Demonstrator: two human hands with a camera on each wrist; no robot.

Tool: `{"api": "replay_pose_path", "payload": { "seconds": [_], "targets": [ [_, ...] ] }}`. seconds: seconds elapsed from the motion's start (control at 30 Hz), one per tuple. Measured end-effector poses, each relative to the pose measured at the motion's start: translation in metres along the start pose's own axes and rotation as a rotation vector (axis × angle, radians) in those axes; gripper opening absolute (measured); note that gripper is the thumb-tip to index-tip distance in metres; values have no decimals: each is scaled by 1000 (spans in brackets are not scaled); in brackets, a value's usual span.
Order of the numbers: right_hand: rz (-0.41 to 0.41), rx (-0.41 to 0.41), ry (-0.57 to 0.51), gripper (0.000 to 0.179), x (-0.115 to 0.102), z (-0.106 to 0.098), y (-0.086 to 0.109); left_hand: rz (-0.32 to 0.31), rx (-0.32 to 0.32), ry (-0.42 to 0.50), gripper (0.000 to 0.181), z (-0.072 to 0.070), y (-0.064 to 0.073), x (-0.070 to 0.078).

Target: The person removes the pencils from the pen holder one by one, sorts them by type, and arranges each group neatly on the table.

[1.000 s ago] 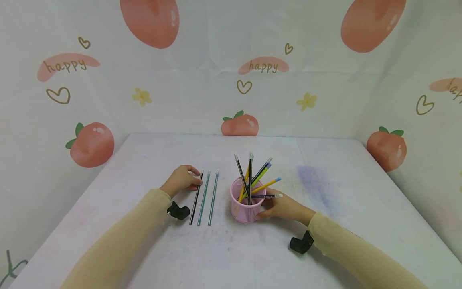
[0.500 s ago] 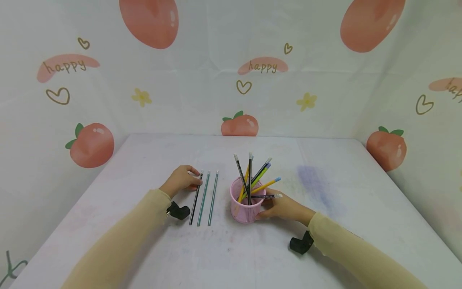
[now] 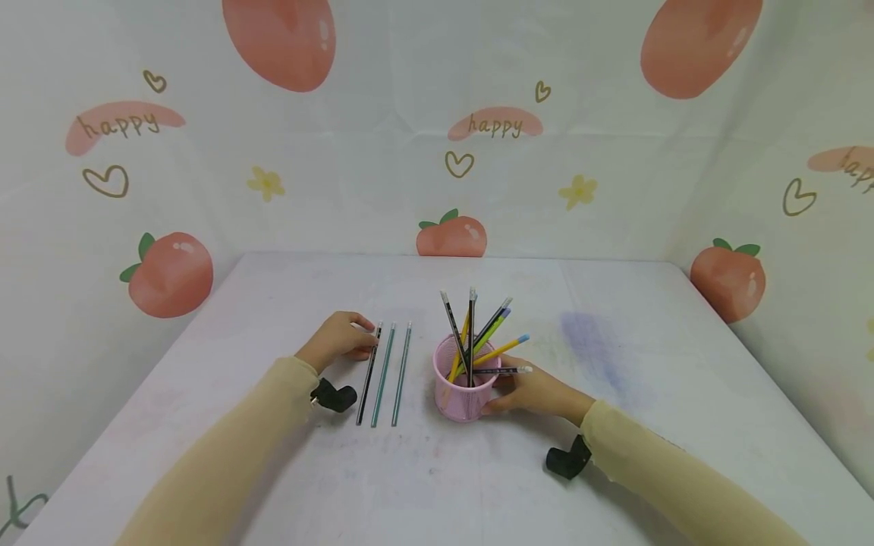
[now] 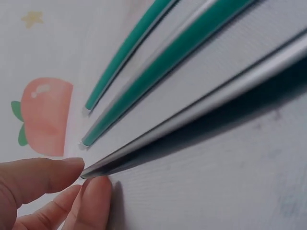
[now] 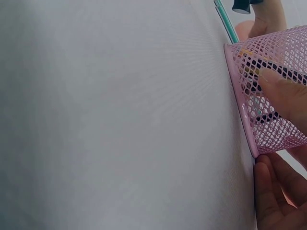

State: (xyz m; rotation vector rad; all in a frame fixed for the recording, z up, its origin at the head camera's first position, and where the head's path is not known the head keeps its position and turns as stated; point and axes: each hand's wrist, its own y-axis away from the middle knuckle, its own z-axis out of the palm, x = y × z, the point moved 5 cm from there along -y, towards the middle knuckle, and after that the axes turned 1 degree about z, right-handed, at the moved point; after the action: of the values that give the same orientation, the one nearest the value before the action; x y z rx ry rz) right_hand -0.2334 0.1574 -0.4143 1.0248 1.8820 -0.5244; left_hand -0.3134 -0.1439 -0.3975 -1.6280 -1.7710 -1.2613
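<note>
Set the clock face on the pink cup [image 3: 459, 406], standing upright on the white table [image 3: 437, 493], and here's the picture! Right hand [image 3: 529, 390], out at three o'clock, has a firm grasp of the cup's side, thumb pressed to the mesh, fingers curled round by the base.

Over towards half past nine, the left hand [image 3: 337, 339]: finger and thumb pinching the far end of the black pencil [image 3: 366, 383], which lies on the table at nine o'clock, that end pointing just past twelve. Beside it, nearer the cup and lined up almost parallel, come the middle green pencil [image 3: 382, 375] and the last green pencil [image 3: 401, 375], all three apart from one another.

And the cup is bristling! A tall dark pencil [image 3: 471, 326] rises to twelve, a leaning dark pencil [image 3: 452, 322] tips to eleven, a lime pencil [image 3: 493, 328] slants between one and two, a blue-tipped yellow pencil [image 3: 501, 349] goes just past two, and a low dark pencil [image 3: 507, 371] juts to three, just above the right hand. Further out, between two and three, a blue smudge [image 3: 590, 349] marks the table.
</note>
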Motion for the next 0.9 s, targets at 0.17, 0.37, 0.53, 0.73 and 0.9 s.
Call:
{"api": "replay_pose_path", "payload": {
  "seconds": [0.17,0.37,0.53,0.73,0.9],
  "targets": [
    [11,3,-18,72,-3,1,0,10,14,9,33,-2,1,2],
    [8,12,7,72,-1,0,0,62,42,-4,35,-2,6,18],
    [-3,13,4,71,0,0,0,134,27,38,38,1,16,39],
    [-2,12,-4,71,-1,0,0,286,-15,82,34,7,33,64],
    [3,11,-7,72,-2,0,0,385,-40,108,34,17,44,79]
  ]
}}
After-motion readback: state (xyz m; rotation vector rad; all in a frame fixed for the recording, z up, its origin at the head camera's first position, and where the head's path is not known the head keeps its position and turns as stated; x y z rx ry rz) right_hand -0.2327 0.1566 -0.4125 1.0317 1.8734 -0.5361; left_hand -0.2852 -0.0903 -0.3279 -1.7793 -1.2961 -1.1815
